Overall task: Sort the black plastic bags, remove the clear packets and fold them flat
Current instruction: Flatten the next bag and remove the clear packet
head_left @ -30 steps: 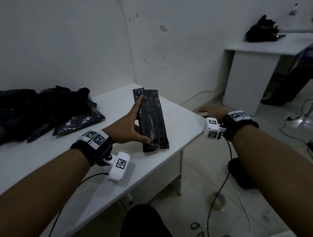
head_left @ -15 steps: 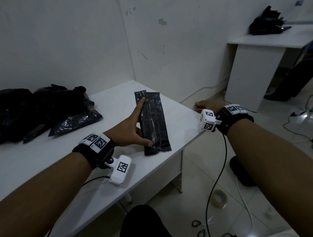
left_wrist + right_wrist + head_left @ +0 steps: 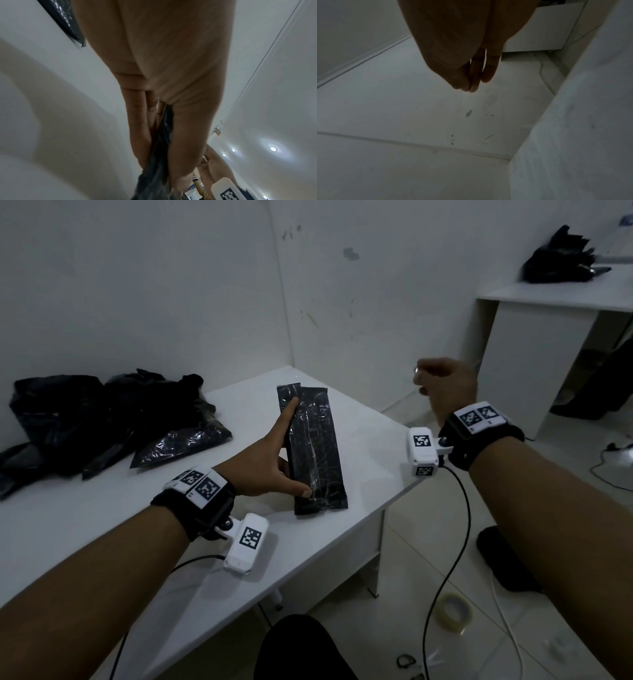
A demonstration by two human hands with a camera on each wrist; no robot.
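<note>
The folded black bags [image 3: 313,448] are standing on their long edge near the right corner of the white desk [image 3: 102,518], a narrow flat stack, and you are holding them there with your left hand [image 3: 270,463]. Your index finger is lying straight along the top part of the stack and your thumb is pressing on its lower front, while the other fingers are going behind it; in the left wrist view the black plastic [image 3: 159,155] is sitting between the thumb and the fingers [image 3: 139,128], so this hand is gripping the stack. Your right hand [image 3: 445,385] is hanging in the air to the right of the desk, over the floor and well apart from the stack. In the right wrist view its fingertips [image 3: 471,83] are coming together and pointing down, but the picture is dark and I cannot tell if something small is pinched between them. At the far left of the desk, a loose pile of crumpled black bags [image 3: 96,419] is lying against the wall. A roll of clear tape [image 3: 454,609] is lying on the floor tiles below your right arm.
</note>
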